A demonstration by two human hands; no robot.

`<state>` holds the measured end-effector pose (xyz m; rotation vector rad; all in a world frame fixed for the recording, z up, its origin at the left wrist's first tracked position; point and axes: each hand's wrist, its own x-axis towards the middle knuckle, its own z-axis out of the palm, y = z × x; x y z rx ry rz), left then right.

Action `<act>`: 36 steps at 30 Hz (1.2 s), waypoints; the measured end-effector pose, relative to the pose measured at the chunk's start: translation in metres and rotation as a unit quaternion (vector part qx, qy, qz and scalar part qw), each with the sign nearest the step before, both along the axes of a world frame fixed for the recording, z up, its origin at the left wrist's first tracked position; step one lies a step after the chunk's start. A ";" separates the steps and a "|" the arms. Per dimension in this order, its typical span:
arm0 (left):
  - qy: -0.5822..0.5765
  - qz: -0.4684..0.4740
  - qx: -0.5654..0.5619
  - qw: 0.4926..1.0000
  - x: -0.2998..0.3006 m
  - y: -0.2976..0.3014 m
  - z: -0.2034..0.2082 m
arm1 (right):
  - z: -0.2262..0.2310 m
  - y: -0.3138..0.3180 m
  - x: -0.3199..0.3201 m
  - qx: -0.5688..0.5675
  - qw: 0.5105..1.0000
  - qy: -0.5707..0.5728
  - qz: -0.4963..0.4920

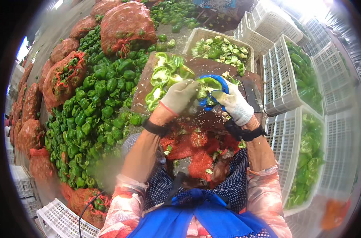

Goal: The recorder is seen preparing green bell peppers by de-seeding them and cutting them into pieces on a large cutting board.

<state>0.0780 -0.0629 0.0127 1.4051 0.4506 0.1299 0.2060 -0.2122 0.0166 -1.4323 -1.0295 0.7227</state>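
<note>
Over a brown cutting board point(142, 93) strewn with pale seeds, I hold a cut-open green bell pepper point(210, 84) between my hands. My left hand point(180, 95), in a worn whitish glove, has its fingers curled and pinched at the pepper's left edge. My right hand point(235, 104), in a white glove with blue on the fingers, wraps round the pepper from the right. The inside of the pepper faces up, and part of it is hidden by the fingers. Several opened green pepper pieces point(161, 75) lie on the board just beyond my left hand.
A pale crate point(187, 45) of pepper cores stands behind the board. White crates point(281, 79) of green peppers line the right. A large heap of whole peppers point(85, 119) spreads left, with red mesh sacks point(125, 25) beyond. Red netting point(200, 164) lies below the board.
</note>
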 end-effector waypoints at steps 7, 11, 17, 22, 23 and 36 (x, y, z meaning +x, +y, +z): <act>0.005 -0.028 -0.041 0.999 -0.004 -0.003 -0.003 | 0.001 -0.003 -0.003 -0.024 0.997 0.072 0.020; 0.031 -0.032 -0.033 0.998 0.000 -0.008 -0.002 | -0.007 -0.002 0.004 -0.028 0.999 0.045 -0.002; -0.007 0.009 -0.017 1.000 -0.003 -0.002 0.001 | 0.002 0.000 -0.011 0.027 0.996 0.084 0.001; -0.005 -0.026 -0.015 1.000 -0.005 -0.001 -0.003 | 0.002 -0.002 -0.007 -0.032 0.996 0.082 0.000; -0.007 -0.027 -0.016 0.999 -0.001 -0.003 -0.014 | -0.002 -0.003 -0.004 -0.033 0.996 0.081 -0.001; -0.007 0.022 -0.014 1.000 -0.008 0.000 -0.001 | 0.000 0.004 -0.016 0.016 0.995 0.092 -0.026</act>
